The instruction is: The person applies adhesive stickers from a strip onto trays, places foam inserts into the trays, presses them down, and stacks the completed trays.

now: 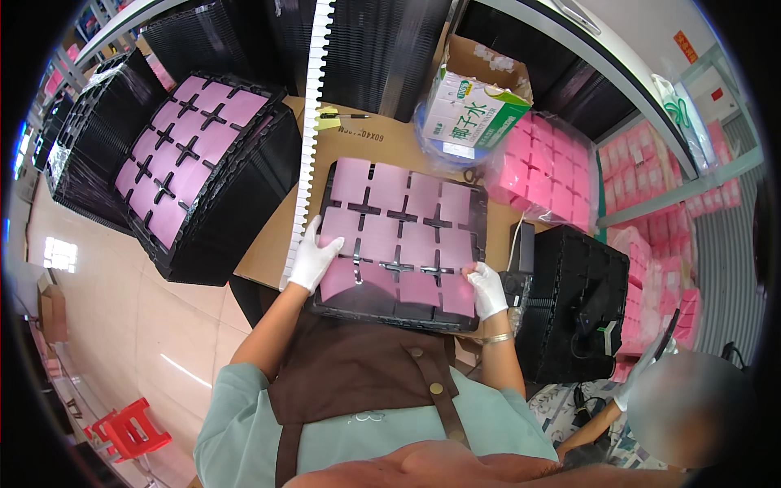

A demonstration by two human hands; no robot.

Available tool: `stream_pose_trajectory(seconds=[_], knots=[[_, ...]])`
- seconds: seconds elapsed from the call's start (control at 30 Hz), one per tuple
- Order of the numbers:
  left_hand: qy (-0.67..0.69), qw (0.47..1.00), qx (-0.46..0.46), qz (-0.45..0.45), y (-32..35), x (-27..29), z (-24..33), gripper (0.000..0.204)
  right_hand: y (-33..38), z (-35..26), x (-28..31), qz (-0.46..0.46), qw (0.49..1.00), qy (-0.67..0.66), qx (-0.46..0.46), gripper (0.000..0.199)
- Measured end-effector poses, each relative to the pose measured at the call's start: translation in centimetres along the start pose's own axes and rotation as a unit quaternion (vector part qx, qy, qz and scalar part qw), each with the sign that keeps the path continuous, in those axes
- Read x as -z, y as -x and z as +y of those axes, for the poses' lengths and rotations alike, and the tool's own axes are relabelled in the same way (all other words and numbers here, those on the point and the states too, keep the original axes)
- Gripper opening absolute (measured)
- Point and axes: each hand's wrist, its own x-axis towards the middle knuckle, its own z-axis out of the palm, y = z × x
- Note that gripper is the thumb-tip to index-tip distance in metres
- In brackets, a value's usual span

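A pink sheet with cross-shaped openings lies over a black plastic tray in front of me, and the tray's dark ribs show through the openings. Its near part curves a little above the tray. My left hand, in a white glove, grips the sheet's left edge with the thumb on top; the other fingers are partly hidden. At the right edge, near the front corner, my right hand, also gloved, pinches the sheet between curled fingers.
Stacked black trays topped with a pink sheet stand left. A white notched strip runs beside the cardboard work surface, which bears a pen. An open carton, bagged pink sheets and black trays stand right. A co-worker's arm shows lower right.
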Motion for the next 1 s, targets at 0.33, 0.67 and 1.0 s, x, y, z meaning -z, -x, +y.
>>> stream_pose_trajectory(seconds=[0.33,0.67,1.0], knots=[[-0.255,0.962,-0.092,0.016,3.9,-1.0,0.6,0.082,2.5,0.9,0.6,0.120,0.982,0.144,-0.013,0.029],[-0.228,0.969,-0.080,0.048,1.7,-1.0,1.4,0.068,1.6,1.9,0.8,0.144,0.961,0.235,0.002,0.029],[-0.192,0.970,-0.119,0.090,2.2,-0.6,1.4,0.059,2.0,-1.2,-0.6,0.184,0.949,0.257,-0.018,0.039]])
